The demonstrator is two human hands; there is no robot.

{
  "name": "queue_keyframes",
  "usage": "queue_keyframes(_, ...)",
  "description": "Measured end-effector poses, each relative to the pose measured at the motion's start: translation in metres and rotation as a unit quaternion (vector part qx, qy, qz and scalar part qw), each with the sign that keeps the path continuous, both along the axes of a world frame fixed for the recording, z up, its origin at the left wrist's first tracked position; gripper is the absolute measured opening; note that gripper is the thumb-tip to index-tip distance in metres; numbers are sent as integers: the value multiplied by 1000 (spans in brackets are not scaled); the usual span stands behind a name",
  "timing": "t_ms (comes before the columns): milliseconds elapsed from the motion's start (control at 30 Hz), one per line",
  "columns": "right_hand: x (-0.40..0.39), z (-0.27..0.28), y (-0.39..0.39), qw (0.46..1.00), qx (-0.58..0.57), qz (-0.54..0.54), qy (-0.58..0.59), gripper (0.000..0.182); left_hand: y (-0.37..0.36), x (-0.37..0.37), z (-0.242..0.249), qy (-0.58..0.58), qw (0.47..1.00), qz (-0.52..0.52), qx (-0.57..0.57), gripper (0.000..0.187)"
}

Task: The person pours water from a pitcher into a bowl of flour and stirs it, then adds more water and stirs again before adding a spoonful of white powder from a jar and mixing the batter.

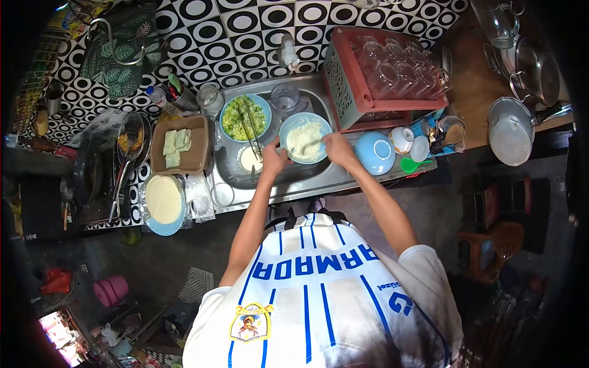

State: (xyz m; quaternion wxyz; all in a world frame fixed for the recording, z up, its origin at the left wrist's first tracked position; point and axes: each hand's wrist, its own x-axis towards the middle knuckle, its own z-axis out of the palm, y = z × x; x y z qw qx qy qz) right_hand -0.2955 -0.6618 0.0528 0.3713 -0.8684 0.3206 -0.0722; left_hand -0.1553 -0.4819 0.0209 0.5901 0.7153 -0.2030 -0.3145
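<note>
A light blue bowl [284,130] with a pale, creamy white mixture [305,140] in it is held over the sink. My left hand [275,159] grips its left rim, and my right hand [337,150] is closed on the right rim. Left of it stands another blue bowl [268,110] full of chopped green vegetables [240,119], with metal tongs [250,122] leaning in it. Close to my left hand is a small bowl of white batter [248,158] with a spoon handle sticking out. Most of my fingertips are hidden.
A red dish rack [368,103] with glass mugs stands behind right. An upturned blue bowl [374,153] and a green spoon [414,165] lie to the right. On the left are a brown tray [161,130] with folded wrappers, a plate of pale wrappers [164,199] and pans [130,132].
</note>
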Motion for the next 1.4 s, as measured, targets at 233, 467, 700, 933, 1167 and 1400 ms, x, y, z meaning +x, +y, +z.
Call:
queue_keyframes(233,-6,-8,-4,1000,-7,-3,30,24,0,0,1,2,1000,-7,29,57)
queue_keyframes(467,-1,-12,-15,998,24,37,49,27,-1,1,2,0,1000,-12,28,57)
queue_keyframes(700,6,3,0,1000,3,13,23,27,1,2,-3,7,1000,-8,26,57)
queue_keyframes(933,-5,-29,-8,995,-2,82,51,23,-2,2,-4,-5,1000,4,-3,54)
queue_keyframes(1167,0,-22,0,990,-73,100,62,23,0,11,-26,-70,997,-29,19,54)
queue_keyframes(1400,1,-50,1,988,-23,138,59,26,4,0,1,-72,996,-6,47,56)
